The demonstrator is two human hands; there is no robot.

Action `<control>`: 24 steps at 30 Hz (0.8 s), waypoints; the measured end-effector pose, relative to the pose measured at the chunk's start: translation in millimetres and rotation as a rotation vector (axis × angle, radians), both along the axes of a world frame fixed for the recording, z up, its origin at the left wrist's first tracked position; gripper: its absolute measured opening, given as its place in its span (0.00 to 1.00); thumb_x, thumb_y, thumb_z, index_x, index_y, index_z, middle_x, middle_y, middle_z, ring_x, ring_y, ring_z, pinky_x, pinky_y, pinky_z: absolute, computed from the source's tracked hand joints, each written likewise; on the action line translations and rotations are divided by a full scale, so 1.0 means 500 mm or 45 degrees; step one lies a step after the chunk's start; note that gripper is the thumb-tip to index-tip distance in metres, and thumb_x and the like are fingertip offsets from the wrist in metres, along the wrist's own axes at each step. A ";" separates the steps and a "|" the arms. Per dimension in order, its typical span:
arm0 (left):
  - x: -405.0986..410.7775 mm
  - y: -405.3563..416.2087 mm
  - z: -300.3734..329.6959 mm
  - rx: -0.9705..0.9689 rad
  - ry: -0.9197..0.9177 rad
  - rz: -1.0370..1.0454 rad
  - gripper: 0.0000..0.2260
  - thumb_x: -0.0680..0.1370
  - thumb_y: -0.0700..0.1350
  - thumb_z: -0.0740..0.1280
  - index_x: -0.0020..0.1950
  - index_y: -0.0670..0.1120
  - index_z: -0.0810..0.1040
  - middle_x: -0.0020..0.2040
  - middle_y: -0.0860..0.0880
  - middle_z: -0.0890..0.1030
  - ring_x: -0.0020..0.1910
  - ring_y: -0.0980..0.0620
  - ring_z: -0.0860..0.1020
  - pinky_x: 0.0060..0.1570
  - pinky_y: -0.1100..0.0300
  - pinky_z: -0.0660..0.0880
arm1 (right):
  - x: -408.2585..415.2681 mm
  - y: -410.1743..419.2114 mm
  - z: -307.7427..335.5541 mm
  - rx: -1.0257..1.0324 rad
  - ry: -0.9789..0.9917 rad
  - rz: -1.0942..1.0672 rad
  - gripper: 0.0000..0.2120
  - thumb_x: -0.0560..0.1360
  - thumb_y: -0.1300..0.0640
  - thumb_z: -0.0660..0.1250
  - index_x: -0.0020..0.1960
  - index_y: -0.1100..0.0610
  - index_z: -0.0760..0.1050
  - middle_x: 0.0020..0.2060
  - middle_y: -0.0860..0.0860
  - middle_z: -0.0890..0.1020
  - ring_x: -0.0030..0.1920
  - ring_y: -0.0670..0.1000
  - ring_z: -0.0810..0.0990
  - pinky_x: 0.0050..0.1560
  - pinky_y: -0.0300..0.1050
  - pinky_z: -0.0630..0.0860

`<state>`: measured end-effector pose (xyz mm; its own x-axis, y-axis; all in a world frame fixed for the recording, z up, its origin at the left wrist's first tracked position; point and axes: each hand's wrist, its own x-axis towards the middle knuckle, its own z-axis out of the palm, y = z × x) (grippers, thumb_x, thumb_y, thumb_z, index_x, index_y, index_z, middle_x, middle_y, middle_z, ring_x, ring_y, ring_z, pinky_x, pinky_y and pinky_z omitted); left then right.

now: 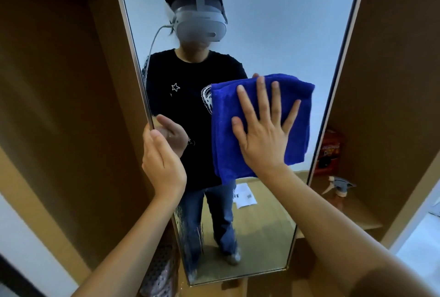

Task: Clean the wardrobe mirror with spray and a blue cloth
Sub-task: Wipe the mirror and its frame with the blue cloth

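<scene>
Head view. The wiping step is judged to be in hand. The blue cloth point(259, 125), folded, is pressed flat against the wardrobe mirror point(273, 23) by the right hand point(264, 127), whose fingers are spread straight across it, at about mid-height on the right half of the glass. The mirror's left edge is gripped by the left hand point(162, 161), thumb on the front and fingers curled behind, so that the panel is steadied. The spray bottle point(340, 187) lies on a wardrobe shelf point(357, 213) just right of the mirror, apart from both hands, near a red box point(331, 146). Streaks are seen low on the glass at the left. The next move is judged to call for the cloth to be swept down toward those streaks under even pressure, with the frame held firm.
</scene>
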<state>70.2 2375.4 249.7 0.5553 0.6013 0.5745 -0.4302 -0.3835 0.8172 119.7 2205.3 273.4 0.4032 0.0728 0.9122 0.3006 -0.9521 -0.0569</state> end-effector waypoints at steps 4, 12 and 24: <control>0.001 0.003 0.002 -0.007 -0.027 -0.002 0.27 0.81 0.60 0.44 0.67 0.46 0.71 0.59 0.54 0.78 0.58 0.60 0.76 0.56 0.61 0.73 | -0.019 0.074 0.010 -0.082 0.007 0.024 0.26 0.81 0.41 0.51 0.78 0.42 0.50 0.78 0.50 0.56 0.78 0.54 0.49 0.73 0.68 0.42; -0.016 0.012 0.022 -0.069 -0.070 -0.069 0.27 0.78 0.64 0.43 0.51 0.49 0.75 0.42 0.52 0.79 0.41 0.55 0.78 0.44 0.55 0.74 | -0.050 0.208 0.019 -0.160 0.072 0.066 0.30 0.80 0.35 0.48 0.78 0.42 0.47 0.79 0.49 0.50 0.78 0.53 0.42 0.73 0.65 0.35; -0.015 0.021 0.021 -0.122 -0.047 -0.150 0.23 0.81 0.59 0.45 0.46 0.47 0.74 0.36 0.52 0.77 0.34 0.57 0.76 0.40 0.62 0.72 | -0.038 0.174 -0.078 -0.250 0.103 0.035 0.32 0.78 0.32 0.46 0.78 0.40 0.42 0.78 0.47 0.43 0.77 0.51 0.33 0.73 0.63 0.35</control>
<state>62.7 2385.7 260.3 0.6047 0.5862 0.5392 -0.4983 -0.2497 0.8303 100.8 2292.1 234.6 0.4701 0.2583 0.8440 0.3289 -0.9386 0.1041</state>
